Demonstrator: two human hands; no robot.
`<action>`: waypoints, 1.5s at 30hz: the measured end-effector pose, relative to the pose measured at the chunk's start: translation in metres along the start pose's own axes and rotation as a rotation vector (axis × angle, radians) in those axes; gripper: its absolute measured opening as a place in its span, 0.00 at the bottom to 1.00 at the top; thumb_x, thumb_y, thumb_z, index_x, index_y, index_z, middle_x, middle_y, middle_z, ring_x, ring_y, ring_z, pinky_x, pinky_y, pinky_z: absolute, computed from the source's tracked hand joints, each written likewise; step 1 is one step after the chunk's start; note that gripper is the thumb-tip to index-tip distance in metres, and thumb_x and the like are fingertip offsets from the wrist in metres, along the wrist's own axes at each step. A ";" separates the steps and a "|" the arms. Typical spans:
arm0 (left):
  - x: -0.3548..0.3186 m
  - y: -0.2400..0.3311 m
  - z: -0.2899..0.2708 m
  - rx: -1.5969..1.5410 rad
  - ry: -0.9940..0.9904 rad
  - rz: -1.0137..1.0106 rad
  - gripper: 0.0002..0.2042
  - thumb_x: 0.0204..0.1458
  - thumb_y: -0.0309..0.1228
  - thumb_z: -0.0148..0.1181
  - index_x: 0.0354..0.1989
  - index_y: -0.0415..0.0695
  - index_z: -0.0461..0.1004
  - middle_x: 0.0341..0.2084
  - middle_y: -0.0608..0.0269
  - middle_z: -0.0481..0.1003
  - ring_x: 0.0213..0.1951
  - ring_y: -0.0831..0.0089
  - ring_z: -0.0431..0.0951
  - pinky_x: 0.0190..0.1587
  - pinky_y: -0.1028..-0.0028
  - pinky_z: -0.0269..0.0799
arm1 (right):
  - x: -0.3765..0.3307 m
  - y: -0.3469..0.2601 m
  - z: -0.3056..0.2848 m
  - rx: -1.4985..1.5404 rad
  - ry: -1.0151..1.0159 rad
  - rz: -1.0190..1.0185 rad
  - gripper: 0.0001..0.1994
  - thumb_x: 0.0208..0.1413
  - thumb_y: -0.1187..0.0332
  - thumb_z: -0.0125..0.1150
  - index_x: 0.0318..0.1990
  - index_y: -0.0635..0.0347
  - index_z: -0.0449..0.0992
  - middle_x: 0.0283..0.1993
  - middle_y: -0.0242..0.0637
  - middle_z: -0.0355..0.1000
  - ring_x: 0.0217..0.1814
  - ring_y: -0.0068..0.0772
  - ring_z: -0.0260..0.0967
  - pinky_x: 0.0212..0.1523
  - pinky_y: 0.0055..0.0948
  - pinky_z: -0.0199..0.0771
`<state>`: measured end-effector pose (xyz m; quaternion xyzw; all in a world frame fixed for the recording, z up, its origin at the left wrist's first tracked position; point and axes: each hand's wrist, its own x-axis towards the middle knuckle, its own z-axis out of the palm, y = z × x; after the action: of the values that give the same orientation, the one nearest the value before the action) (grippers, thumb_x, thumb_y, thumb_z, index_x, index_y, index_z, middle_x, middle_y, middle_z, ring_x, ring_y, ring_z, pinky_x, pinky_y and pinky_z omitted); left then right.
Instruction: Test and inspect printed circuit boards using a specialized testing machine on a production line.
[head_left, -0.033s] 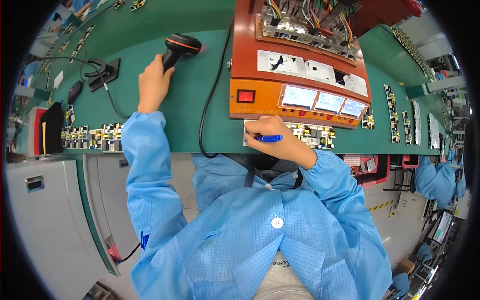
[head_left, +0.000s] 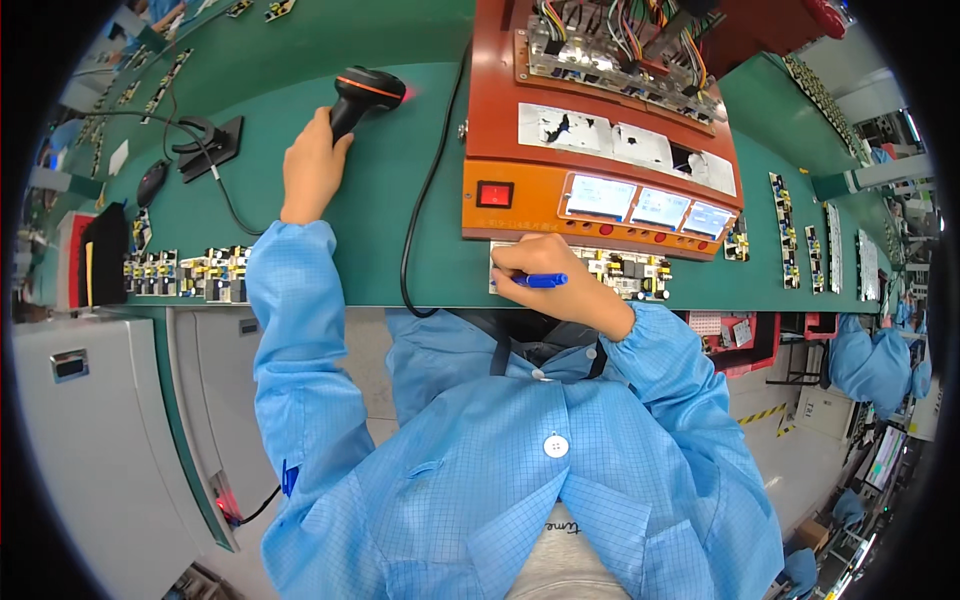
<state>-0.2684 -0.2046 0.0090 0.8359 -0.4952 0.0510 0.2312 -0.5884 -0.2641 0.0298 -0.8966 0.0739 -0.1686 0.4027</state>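
Observation:
My left hand (head_left: 313,170) is wrapped round the handle of a black barcode scanner (head_left: 366,88) with an orange stripe. The scanner's head points right, with a reddish glow at its front. At the bench's near edge, my right hand (head_left: 545,275) pinches a blue pen (head_left: 540,281), its tip hidden by the fingers. That hand rests over the left end of a circuit board (head_left: 632,272) crowded with components. Directly behind the board stands an orange-and-red test box (head_left: 600,150) with a lit red switch (head_left: 495,194) and three lit displays (head_left: 598,197).
Several circuit boards (head_left: 200,274) line the bench's left front edge. Beyond them are a scanner stand (head_left: 212,150) and a mouse (head_left: 152,184). A black cable (head_left: 422,215) runs down left of the test box. More boards (head_left: 785,230) lie at the right, above a red bin (head_left: 745,345).

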 end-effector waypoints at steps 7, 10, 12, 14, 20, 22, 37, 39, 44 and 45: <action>-0.050 0.103 -0.060 -0.244 0.024 0.371 0.20 0.44 0.33 0.63 0.45 0.40 0.68 0.38 0.53 0.71 0.42 0.55 0.70 0.44 0.60 0.64 | -0.038 -0.013 -0.043 0.392 0.433 0.327 0.12 0.57 0.69 0.55 0.23 0.66 0.71 0.21 0.37 0.70 0.22 0.25 0.67 0.24 0.26 0.65; -0.106 0.141 -0.045 -0.282 -0.245 0.547 0.23 0.40 0.37 0.66 0.45 0.40 0.70 0.39 0.53 0.71 0.44 0.57 0.70 0.45 0.61 0.65 | -0.080 0.000 -0.063 0.132 0.654 0.252 0.17 0.63 0.63 0.48 0.25 0.67 0.72 0.21 0.36 0.70 0.23 0.24 0.68 0.26 0.25 0.67; -0.130 0.147 -0.026 -0.282 -0.389 0.548 0.36 0.36 0.42 0.70 0.54 0.38 0.65 0.48 0.53 0.67 0.50 0.57 0.67 0.49 0.64 0.63 | -0.103 0.000 -0.070 0.031 0.735 0.252 0.20 0.65 0.60 0.44 0.26 0.67 0.72 0.21 0.36 0.69 0.23 0.25 0.67 0.27 0.24 0.65; -0.143 0.147 -0.010 -0.291 -0.330 0.533 0.33 0.36 0.39 0.70 0.52 0.38 0.66 0.49 0.54 0.65 0.50 0.56 0.66 0.50 0.63 0.63 | -0.125 -0.002 -0.073 0.010 0.836 0.307 0.22 0.65 0.59 0.43 0.25 0.67 0.71 0.21 0.36 0.69 0.23 0.25 0.67 0.27 0.24 0.65; -0.159 0.141 -0.001 -0.425 -0.213 0.522 0.30 0.35 0.36 0.71 0.49 0.40 0.70 0.50 0.54 0.67 0.51 0.55 0.67 0.52 0.62 0.63 | -0.172 0.007 -0.071 0.031 1.045 0.412 0.20 0.65 0.62 0.43 0.25 0.67 0.71 0.22 0.38 0.70 0.23 0.26 0.68 0.27 0.24 0.65; -0.162 0.139 0.002 -0.473 -0.217 0.534 0.28 0.34 0.35 0.71 0.47 0.40 0.71 0.50 0.56 0.71 0.52 0.56 0.69 0.54 0.62 0.64 | -0.174 0.007 -0.073 0.056 1.078 0.409 0.20 0.65 0.62 0.43 0.25 0.67 0.71 0.22 0.38 0.70 0.23 0.26 0.68 0.27 0.24 0.66; -0.067 0.075 -0.125 -0.648 0.262 0.062 0.30 0.29 0.31 0.78 0.40 0.39 0.65 0.39 0.56 0.74 0.42 0.66 0.74 0.44 0.69 0.68 | -0.195 0.006 -0.081 -0.029 1.277 0.379 0.19 0.65 0.61 0.42 0.27 0.65 0.69 0.22 0.36 0.66 0.23 0.25 0.63 0.27 0.23 0.63; -0.012 0.042 -0.103 -0.917 0.279 -0.171 0.30 0.29 0.32 0.79 0.40 0.38 0.65 0.39 0.58 0.74 0.41 0.67 0.74 0.43 0.69 0.69 | -0.195 0.008 -0.083 -0.026 1.311 0.340 0.19 0.66 0.60 0.41 0.28 0.65 0.69 0.22 0.36 0.66 0.23 0.25 0.63 0.27 0.23 0.63; 0.112 0.020 -0.060 -0.436 0.390 -0.404 0.30 0.34 0.41 0.76 0.40 0.37 0.67 0.35 0.57 0.74 0.40 0.67 0.75 0.43 0.72 0.70 | -0.203 0.012 -0.078 -0.029 1.329 0.350 0.20 0.66 0.60 0.40 0.27 0.65 0.69 0.23 0.36 0.66 0.23 0.24 0.62 0.27 0.22 0.62; 0.125 0.019 -0.049 -0.369 0.390 -0.423 0.34 0.33 0.45 0.76 0.43 0.35 0.67 0.37 0.54 0.74 0.42 0.64 0.75 0.46 0.70 0.70 | -0.202 0.011 -0.076 -0.015 1.312 0.347 0.20 0.66 0.60 0.40 0.27 0.65 0.69 0.23 0.36 0.66 0.23 0.24 0.62 0.27 0.22 0.62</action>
<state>-0.2142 -0.2910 0.0981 0.8387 -0.2583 0.0705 0.4743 -0.8039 -0.2702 0.0196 -0.5867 0.4469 -0.6102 0.2894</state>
